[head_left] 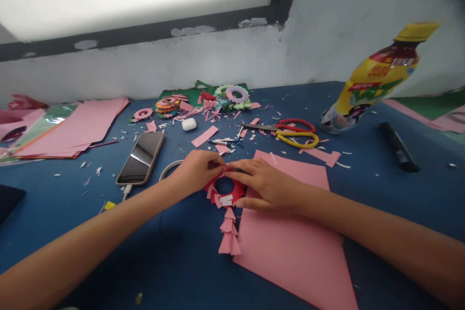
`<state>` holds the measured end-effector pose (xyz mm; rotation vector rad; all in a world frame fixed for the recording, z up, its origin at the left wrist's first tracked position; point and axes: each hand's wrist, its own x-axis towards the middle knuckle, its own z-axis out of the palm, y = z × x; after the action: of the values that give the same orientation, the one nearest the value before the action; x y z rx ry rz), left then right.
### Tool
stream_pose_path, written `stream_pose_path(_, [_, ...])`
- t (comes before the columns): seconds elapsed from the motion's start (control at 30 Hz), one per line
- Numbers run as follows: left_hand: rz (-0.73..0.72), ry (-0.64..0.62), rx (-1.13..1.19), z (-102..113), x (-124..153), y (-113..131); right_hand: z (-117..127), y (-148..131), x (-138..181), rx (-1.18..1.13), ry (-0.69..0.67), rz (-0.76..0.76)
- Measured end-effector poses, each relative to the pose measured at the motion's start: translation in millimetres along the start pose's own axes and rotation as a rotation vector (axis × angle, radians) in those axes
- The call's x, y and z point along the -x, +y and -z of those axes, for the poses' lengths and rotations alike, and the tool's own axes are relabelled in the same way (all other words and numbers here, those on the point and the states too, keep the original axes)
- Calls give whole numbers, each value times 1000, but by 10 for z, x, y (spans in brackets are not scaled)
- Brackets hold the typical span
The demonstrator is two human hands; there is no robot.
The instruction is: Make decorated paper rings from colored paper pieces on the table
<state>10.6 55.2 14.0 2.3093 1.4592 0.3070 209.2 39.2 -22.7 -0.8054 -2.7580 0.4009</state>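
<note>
A red paper ring (239, 189) with pink paper strips and white pieces on it lies on the blue table in the middle. From its lower edge runs a pink paper tail (229, 235) of stacked, fanned pieces. My left hand (198, 169) is closed in a pinch at the ring's top edge; the fingertips partly hide what lies between them. My right hand (271, 186) rests with fingers spread, their tips touching the ring's right side and top. Under this hand is a large pink paper sheet (294, 256).
Scissors (296, 133) with red and yellow handles, a pen (225, 141) and paper scraps lie beyond my hands. A phone (141, 157) with a cable and pink sheets (83, 126) are left. A yellow-labelled bottle (378, 77) and black marker (398, 147) stand and lie right.
</note>
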Motion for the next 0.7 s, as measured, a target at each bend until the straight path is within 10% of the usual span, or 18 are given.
stream_pose_path(0.7, [-13, 77, 285, -163, 102, -74, 105, 91, -11, 103, -74, 7])
